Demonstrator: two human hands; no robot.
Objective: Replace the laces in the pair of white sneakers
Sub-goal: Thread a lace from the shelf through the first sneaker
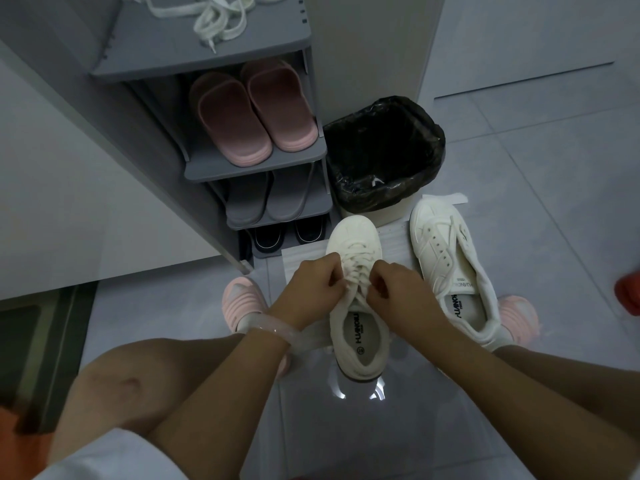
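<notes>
Pale grey floor tiles (519,168) ran under everything, and I crouched over them facing the grey shoe rack (256,161). Directly in front of the rack's lowest shelf stood the laced sneaker (353,306), toe toward the rack, resting on a sheet of white packing foam (398,244). My left hand (311,289) had its fingers curled and pinching the white lace (356,268) on the side of the eyelets nearer the rack's outer post, while my right hand (398,292) pinched the same lace on the opposite side; the two hands sat close together over the tongue but did not touch. A clear bangle (273,327) circled my left wrist.

The unlaced sneaker (453,268) lay further from the rack than the first shoe, its eyelets bare, toe pointing toward the bin (384,154). That bin, lined with a black bag, stood right against the rack's side. On the rack's top shelf lay a loose heap of pale laces (221,19). The shelf below held pink slippers (252,112), the next one grey slippers (263,199), and the lowest one black shoes (287,233), mostly hidden. My feet wore pink slippers too; one pink slipper (242,299) showed beside the rack's foot.
</notes>
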